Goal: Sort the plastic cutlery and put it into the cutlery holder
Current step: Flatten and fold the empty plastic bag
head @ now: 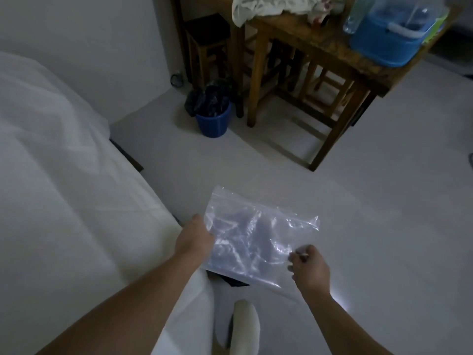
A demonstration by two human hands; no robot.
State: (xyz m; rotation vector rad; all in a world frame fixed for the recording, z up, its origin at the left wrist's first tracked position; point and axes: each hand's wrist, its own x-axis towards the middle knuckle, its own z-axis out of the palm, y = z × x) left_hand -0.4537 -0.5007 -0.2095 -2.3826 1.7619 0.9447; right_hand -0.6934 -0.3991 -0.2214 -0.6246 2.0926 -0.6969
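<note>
A clear plastic bag (253, 237) hangs in front of me over the pale floor, crumpled and see-through; what it holds is too blurred to tell. My left hand (194, 239) grips its left edge. My right hand (309, 270) pinches the bag's lower right corner with the fingers closed on the film. A blue plastic holder with a clear lid (389, 37) stands on the wooden table (320, 47) at the top right, far from both hands.
A bed with a white sheet (64, 188) fills the left side. A blue bin with a black liner (212, 116) stands by the table legs, with wooden stools (204, 44) behind. A white cloth (258, 7) and a clear bottle (355, 16) lie on the table. My socked foot (243, 326) shows below.
</note>
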